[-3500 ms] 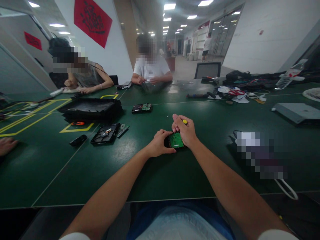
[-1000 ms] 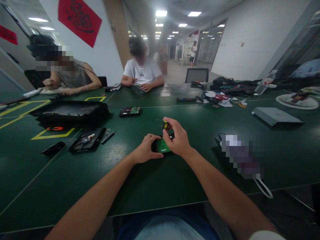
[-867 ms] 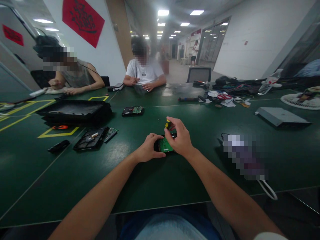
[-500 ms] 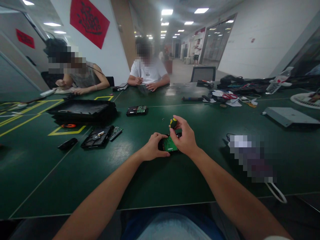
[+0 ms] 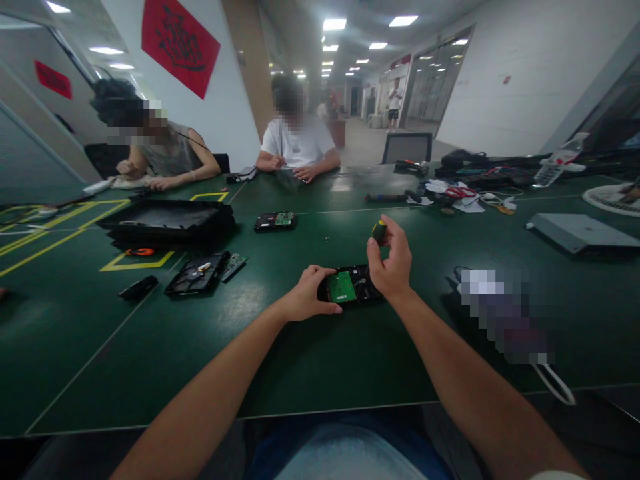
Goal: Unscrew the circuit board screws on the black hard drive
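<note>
Compared with half a second ago, the right hand [image 5: 393, 263] and the screwdriver [image 5: 379, 232] in it sit further right, and the black part of the hard drive that they covered now shows.

Well to the left on the green table [image 5: 150, 367] lies an opened drive [image 5: 193, 277], with a loose circuit board [image 5: 233, 267] at its right side. Next comes the left hand [image 5: 313, 293], curled around the left end of the hard drive [image 5: 365, 285], fingers at the far edge and thumb at the near one. The hard drive lies flat straight ahead of the person, its long axis running roughly left to right, with a green board [image 5: 343, 287] on its left part. The left hand touches it and is the nearer; the right hand is over the right end, closed around the screwdriver's handle, which stands up at a tilt. Whether the tip meets the drive is hidden.

As for writing, the red poster [image 5: 181, 47] at the left carries dark brushed characters that I cannot read for certain. The green board's pale label is too small to read, and so is the print on the white shirt [image 5: 300, 150] across the table. At the right, the bottle [image 5: 560, 160] has a red mark, also unreadable.
</note>
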### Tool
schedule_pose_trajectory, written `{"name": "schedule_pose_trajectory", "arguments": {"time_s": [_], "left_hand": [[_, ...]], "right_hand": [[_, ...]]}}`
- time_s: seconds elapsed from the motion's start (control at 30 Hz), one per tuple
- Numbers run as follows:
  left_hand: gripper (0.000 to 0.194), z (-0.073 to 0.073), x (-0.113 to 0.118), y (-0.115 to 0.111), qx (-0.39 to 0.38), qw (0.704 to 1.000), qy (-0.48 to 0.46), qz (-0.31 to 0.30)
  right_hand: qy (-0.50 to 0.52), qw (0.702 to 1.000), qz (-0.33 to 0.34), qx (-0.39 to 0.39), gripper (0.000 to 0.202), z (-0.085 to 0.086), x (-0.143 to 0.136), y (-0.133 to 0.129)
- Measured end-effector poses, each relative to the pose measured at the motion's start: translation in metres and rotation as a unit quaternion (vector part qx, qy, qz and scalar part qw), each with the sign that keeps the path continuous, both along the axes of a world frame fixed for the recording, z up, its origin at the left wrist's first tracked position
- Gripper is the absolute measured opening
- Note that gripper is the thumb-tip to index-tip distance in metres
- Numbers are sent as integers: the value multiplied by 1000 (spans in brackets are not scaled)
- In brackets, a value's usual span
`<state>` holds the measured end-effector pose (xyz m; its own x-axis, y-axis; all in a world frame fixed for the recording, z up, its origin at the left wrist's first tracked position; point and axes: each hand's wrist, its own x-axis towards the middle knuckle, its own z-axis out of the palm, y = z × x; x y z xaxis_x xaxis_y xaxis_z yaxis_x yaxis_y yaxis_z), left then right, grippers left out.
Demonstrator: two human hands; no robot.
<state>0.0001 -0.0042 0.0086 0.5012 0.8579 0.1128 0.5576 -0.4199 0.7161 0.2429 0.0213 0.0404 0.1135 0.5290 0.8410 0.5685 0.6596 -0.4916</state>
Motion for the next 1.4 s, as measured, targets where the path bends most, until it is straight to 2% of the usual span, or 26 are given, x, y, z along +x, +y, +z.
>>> {"name": "schedule_pose_trajectory", "arguments": {"time_s": [0.3,0.37,0.43,0.53,0.6,0.63,0.67,0.73,0.8,0.87,0.93,1.07,1.17,1.27,1.4], "left_hand": [[108,0,-6,0,-27,999,-3,-21],[106,3,-7,-2,-17,1000,-14,-6],[92,9,-3,-5,24,998,-36,42],[49,23,14,-19,139,980,-82,113],[26,30,32,-33,148,977,-121,88],[24,31,41,-41,143,978,-137,64],[25,32,50,-49,134,980,-140,39],[28,30,64,-62,134,976,-159,64],[34,27,73,-71,132,977,-147,77],[33,24,77,-75,120,981,-145,54],[30,24,77,-76,133,977,-155,54],[19,27,75,-72,177,957,-199,119],[27,27,73,-69,176,943,-237,152],[28,24,73,-68,137,943,-264,153],[22,19,75,-71,95,960,-239,111]], "right_hand": [[-37,995,-84,-35,52,-6,23,22],[-35,994,-94,-44,52,-6,27,25],[-26,994,-94,-43,51,-4,25,24],[-21,997,-75,-13,49,3,9,9],[-31,998,-44,8,50,7,-8,-5],[-41,999,-21,18,50,8,-16,-12],[-51,998,4,24,51,9,-23,-18],[-56,998,31,29,52,8,-33,-26],[-46,998,25,28,53,7,-37,-30],[-40,999,17,27,54,7,-36,-30],[-39,999,10,32,53,8,-34,-29],[-42,998,-9,37,52,9,-32,-28],[-50,998,-8,31,52,8,-34,-28],[-49,998,-8,35,53,7,-34,-28],[-46,998,-25,32,54,8,-33,-28]]}}
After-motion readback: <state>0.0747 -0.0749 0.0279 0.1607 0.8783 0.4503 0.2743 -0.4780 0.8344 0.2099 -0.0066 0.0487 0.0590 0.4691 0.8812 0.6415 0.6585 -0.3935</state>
